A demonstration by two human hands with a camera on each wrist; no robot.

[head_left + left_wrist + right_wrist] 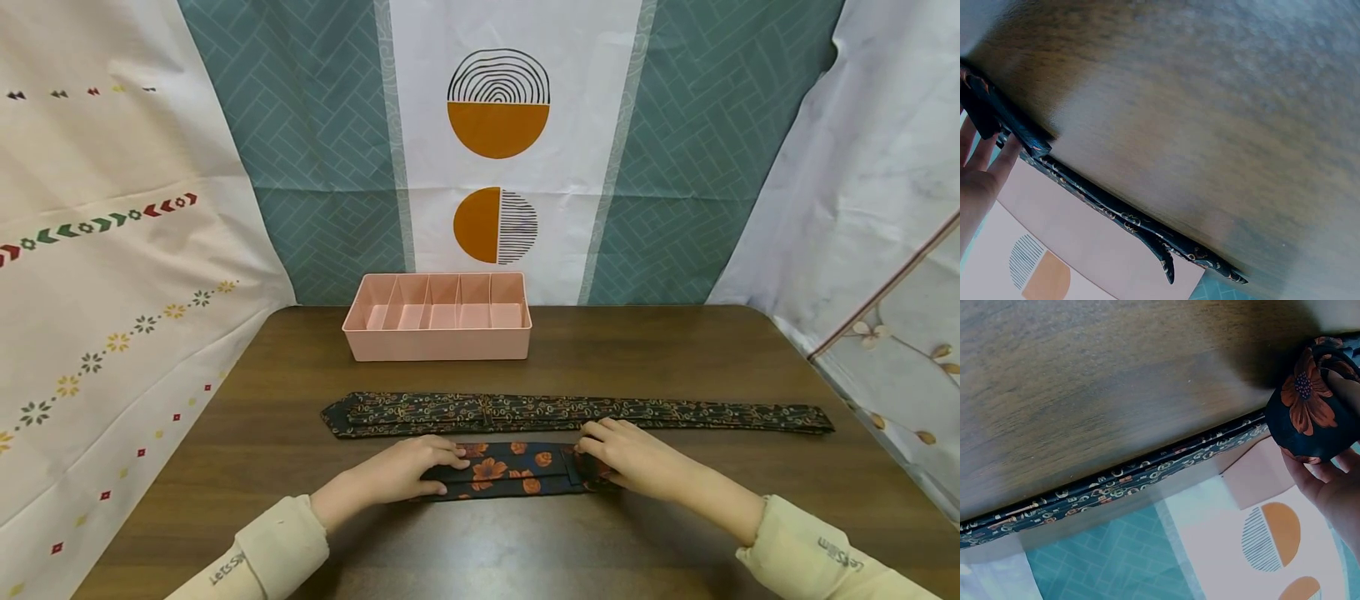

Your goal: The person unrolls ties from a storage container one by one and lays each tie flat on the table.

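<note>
A navy necktie with orange flowers (487,473) lies across the table in front of the person, partly rolled at its right end. My right hand (637,457) grips that roll (1310,406), fingers and thumb curled about it in the right wrist view. Over the tie's left end rests my left hand (408,468), its fingers fairly straight (1004,159) at the far edge and the thumb at the near edge. Just beyond lies a second necktie, dark with a small gold pattern (435,411), stretched out flat from left to right.
At the back of the table (637,342) stands a pink box (438,346) with several compartments in a row. A patterned curtain (322,167) hangs behind, and pale cloths (112,275) hang at both sides.
</note>
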